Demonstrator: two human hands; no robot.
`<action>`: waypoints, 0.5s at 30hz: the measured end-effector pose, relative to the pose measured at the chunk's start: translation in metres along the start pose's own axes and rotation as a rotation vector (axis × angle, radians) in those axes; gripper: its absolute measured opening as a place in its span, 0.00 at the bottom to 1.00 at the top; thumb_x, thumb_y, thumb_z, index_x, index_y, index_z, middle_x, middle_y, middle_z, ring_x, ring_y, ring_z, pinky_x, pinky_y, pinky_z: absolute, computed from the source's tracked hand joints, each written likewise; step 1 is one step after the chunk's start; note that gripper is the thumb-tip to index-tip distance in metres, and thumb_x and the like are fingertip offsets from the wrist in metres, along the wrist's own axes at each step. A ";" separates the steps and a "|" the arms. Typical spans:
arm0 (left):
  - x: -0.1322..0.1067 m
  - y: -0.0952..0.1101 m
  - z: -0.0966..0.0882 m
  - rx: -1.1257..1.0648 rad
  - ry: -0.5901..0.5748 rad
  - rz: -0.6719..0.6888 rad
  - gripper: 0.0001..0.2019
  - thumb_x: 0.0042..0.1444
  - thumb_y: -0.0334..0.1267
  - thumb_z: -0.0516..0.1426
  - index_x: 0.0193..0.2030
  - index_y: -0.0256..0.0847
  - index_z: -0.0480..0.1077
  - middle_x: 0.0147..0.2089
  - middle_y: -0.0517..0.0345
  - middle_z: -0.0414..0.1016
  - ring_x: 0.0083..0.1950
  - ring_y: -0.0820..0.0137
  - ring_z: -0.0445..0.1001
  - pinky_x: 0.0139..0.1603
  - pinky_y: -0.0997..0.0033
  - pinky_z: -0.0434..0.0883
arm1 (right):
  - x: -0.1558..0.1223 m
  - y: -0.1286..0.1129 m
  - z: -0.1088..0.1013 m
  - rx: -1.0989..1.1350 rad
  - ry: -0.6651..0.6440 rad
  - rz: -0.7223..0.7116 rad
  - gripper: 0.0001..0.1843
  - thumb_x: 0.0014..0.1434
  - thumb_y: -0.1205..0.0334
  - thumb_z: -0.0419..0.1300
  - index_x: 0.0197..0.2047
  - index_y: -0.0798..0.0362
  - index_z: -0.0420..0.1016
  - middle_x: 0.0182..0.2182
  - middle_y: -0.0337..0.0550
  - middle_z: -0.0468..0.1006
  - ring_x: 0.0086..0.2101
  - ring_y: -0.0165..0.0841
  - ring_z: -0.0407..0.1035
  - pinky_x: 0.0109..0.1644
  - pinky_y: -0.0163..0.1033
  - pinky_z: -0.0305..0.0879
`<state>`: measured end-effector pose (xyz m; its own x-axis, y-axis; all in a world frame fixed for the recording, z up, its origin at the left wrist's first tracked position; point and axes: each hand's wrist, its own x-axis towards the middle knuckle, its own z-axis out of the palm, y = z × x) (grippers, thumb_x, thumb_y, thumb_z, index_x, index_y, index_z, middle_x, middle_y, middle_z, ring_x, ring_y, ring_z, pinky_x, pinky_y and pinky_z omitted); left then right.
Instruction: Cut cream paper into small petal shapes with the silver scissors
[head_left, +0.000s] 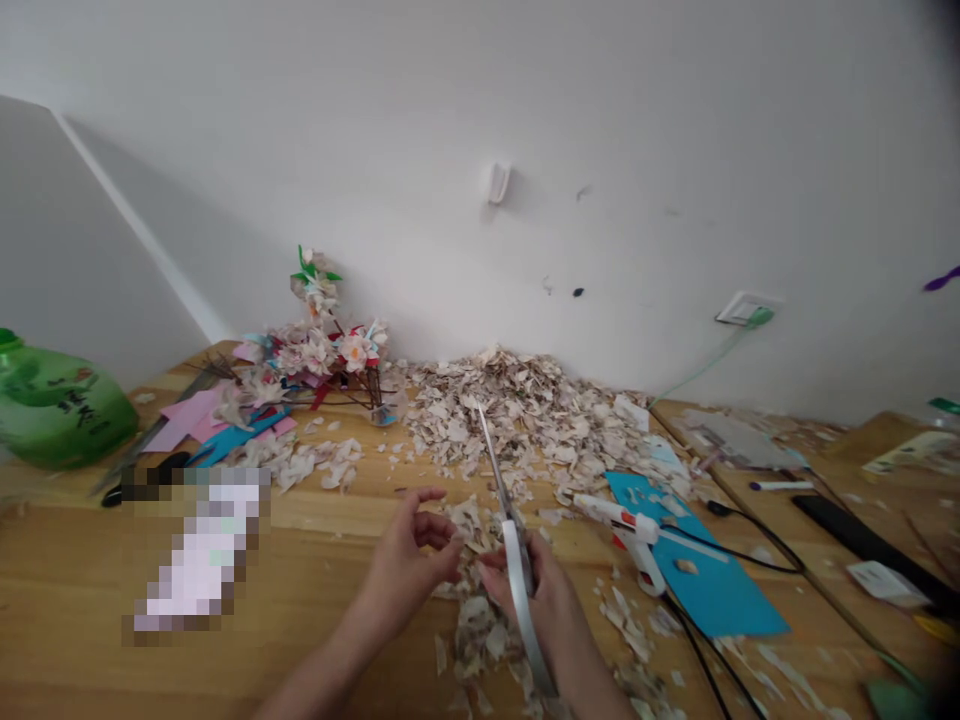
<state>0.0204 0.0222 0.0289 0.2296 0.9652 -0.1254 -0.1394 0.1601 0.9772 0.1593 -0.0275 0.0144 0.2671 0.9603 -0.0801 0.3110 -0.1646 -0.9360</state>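
Observation:
My right hand [551,600] is closed around a pair of scissors [514,545] with pale grey handles. The blades point away from me toward the heap, and their tip is at its front. My right thumb and fingertips are near some loose flakes. To the left, my left hand [412,560] has its fingers loosely curled and apart, with no object plainly visible between them. Thin off-white flakes [480,630], like dried petals or shell scraps, lie on the wooden table beneath and between both hands. A large heap of the same flakes [525,400] rests against the wall.
Handmade flowers on twigs [322,350] stand at the back left, beside pink paper [184,415] and a green bottle [67,410]. At right, a white glue gun [626,530] with a black cord lies partly on a blue sheet [720,590]. A blurred-out object [202,550] lies at left.

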 end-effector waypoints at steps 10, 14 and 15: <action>0.002 -0.013 -0.004 0.030 -0.036 0.022 0.21 0.37 0.30 0.60 0.42 0.39 0.62 0.24 0.62 0.71 0.26 0.70 0.72 0.21 0.75 0.67 | 0.008 0.000 0.017 0.112 0.058 -0.042 0.11 0.43 0.60 0.61 0.30 0.51 0.62 0.22 0.35 0.70 0.25 0.32 0.66 0.29 0.35 0.64; 0.003 -0.021 -0.003 0.000 0.041 0.020 0.21 0.37 0.32 0.61 0.41 0.39 0.64 0.24 0.61 0.72 0.27 0.69 0.72 0.24 0.74 0.66 | 0.010 0.003 0.016 0.137 0.077 -0.038 0.11 0.43 0.61 0.61 0.30 0.51 0.63 0.23 0.35 0.71 0.26 0.33 0.67 0.29 0.35 0.64; 0.003 -0.020 -0.002 -0.012 0.065 0.022 0.20 0.36 0.32 0.62 0.40 0.39 0.64 0.24 0.61 0.72 0.27 0.69 0.73 0.24 0.75 0.65 | 0.010 0.003 0.016 0.140 0.078 -0.034 0.11 0.43 0.61 0.61 0.31 0.51 0.63 0.23 0.35 0.72 0.26 0.33 0.68 0.29 0.35 0.64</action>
<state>0.0217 0.0220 0.0082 0.1632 0.9798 -0.1154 -0.1549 0.1410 0.9778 0.1483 -0.0149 0.0053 0.3307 0.9434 -0.0260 0.1923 -0.0943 -0.9768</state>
